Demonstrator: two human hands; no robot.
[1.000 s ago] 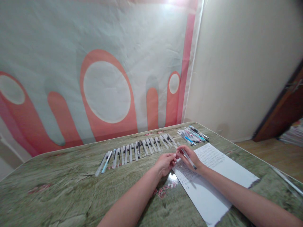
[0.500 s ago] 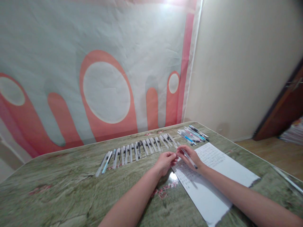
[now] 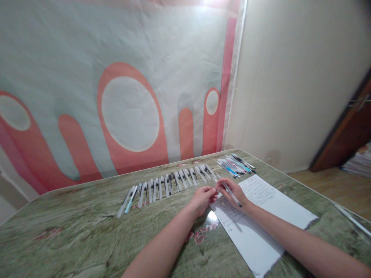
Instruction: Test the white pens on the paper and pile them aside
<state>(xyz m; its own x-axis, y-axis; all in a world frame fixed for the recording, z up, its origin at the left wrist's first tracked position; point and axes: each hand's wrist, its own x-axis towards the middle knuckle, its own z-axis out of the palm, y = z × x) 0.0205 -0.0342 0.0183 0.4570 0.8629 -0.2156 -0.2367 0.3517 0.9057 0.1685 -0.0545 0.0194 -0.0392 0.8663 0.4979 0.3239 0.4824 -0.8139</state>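
Left hand (image 3: pixel 202 199): thumb and fingers drawn together, meeting the right fingertips; anything between them cannot be made out.
Right hand (image 3: pixel 235 192): clamped on a clear-barrelled pen (image 3: pixel 232 194), held slantwise above the handwritten sheet (image 3: pixel 290 210), dark end toward the wrist.
Pen row (image 3: pixel 155 189): spread across the marbled green tabletop (image 3: pixel 72 227), left of the sheet.
Pen cluster (image 3: pixel 236 166): just beyond the sheet's far edge.

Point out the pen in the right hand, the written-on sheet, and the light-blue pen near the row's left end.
held pen (image 3: pixel 232 194): head view, on its barrel
written-on sheet (image 3: pixel 278 211): head view, blank part
light-blue pen (image 3: pixel 131 200): head view, mid-barrel
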